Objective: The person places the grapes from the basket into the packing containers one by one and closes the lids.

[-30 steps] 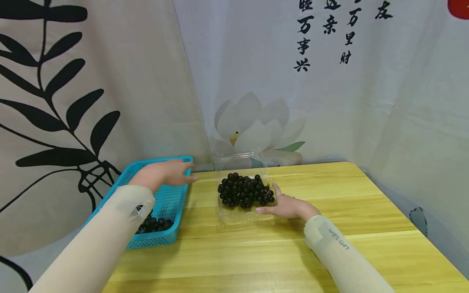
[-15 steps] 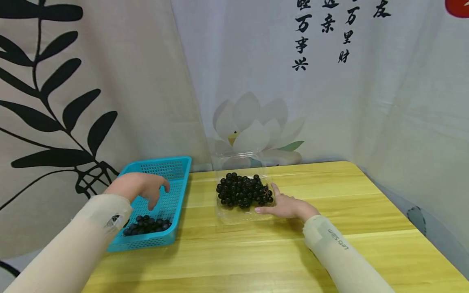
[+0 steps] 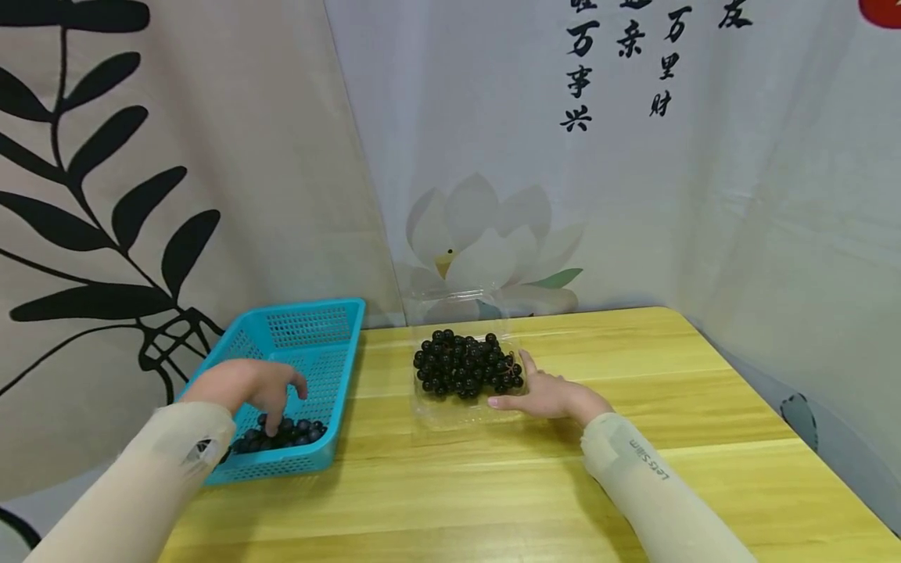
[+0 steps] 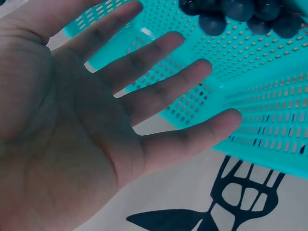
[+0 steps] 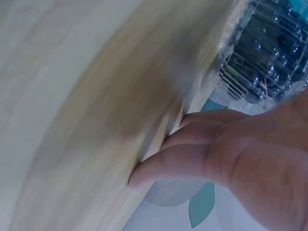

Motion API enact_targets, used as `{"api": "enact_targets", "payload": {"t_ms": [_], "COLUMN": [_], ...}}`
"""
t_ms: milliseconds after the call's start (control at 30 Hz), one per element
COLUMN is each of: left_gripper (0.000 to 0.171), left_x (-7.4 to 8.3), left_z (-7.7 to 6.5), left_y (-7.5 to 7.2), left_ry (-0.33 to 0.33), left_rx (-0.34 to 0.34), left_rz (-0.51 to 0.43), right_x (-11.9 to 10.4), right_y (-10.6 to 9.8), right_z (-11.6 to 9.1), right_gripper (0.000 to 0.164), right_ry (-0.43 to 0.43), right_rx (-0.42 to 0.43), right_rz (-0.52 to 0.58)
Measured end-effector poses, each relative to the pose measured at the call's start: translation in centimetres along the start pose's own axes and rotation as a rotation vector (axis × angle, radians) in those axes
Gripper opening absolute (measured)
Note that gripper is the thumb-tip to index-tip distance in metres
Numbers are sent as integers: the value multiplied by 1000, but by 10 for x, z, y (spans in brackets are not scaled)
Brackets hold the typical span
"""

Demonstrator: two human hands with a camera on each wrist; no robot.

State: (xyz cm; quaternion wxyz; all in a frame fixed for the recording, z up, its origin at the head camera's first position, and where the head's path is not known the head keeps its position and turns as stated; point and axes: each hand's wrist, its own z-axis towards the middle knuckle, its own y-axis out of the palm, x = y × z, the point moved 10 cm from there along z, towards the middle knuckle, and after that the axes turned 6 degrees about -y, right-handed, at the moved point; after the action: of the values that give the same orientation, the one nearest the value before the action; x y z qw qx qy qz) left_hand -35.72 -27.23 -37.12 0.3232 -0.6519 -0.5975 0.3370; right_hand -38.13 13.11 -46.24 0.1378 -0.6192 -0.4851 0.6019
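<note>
My left hand reaches down into the blue plastic basket, fingertips right at the dark grapes lying at its near end. The left wrist view shows that hand's fingers spread, with nothing held, and grapes beyond them. In the middle stands a clear plastic box with its lid raised, filled with a bunch of black grapes. Alongside its right side lies my right hand, thumb toward the front corner. The right wrist view has its fingers extended with their tips at the tabletop.
Both the basket and the box stand on a wooden table, whose far edge runs just behind them. Behind hangs a pale curtain printed with leaves, a lotus and writing.
My left hand has moved from above the basket's far right rim, left and down to the grapes in it. The right hand has stayed beside the box.
</note>
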Motion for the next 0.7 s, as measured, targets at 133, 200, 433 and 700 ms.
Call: {"api": "enact_targets", "payload": {"t_ms": [133,200,433,700], "left_gripper": [65,66,59,44], "left_x": [0,-1,-5,-5], "left_z": [1,3,7,7], "left_y": [7,11,20,20], "left_ry": [1,-1,2,-36], "left_rx": [-7,-10,-20,-64], "left_rz": [-29,-36,-25,-42], "right_x": [0,-1,0,0], "right_y": [-1,-1,0,1], "right_z": [1,1,1,0], "right_gripper": [135,135,132,131], "right_ry": [0,-2,-1,3], "right_rx": [2,1,3,2], "right_rz": [-5,-6,-15,-16]}}
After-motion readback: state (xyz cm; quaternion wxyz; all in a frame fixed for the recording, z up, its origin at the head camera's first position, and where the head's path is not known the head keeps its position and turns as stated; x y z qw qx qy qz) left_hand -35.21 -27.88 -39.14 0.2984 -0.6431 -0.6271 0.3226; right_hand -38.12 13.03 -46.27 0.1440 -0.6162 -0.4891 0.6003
